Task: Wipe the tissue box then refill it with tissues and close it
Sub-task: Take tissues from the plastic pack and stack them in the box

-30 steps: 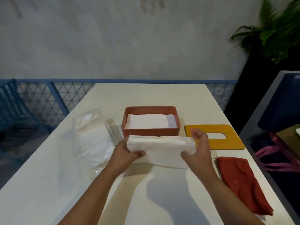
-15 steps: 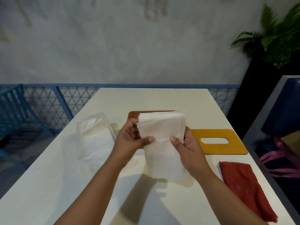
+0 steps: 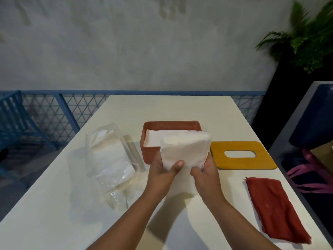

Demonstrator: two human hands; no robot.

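Tissue box (image 3: 150, 155), rectangular; tissues (image 3: 185, 150) soft, folded

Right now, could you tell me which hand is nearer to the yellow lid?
The right. The right hand grips the tissue stack just left of the lid; the left hand grips the stack's other side, farther from it.

White table (image 3: 180, 109): box (image 3: 171, 123), lid (image 3: 261, 160), cloth (image 3: 275, 210), wrapper (image 3: 111, 159).

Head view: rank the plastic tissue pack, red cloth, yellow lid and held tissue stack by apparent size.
1. plastic tissue pack
2. red cloth, nearest the camera
3. yellow lid and held tissue stack: look alike, unranked
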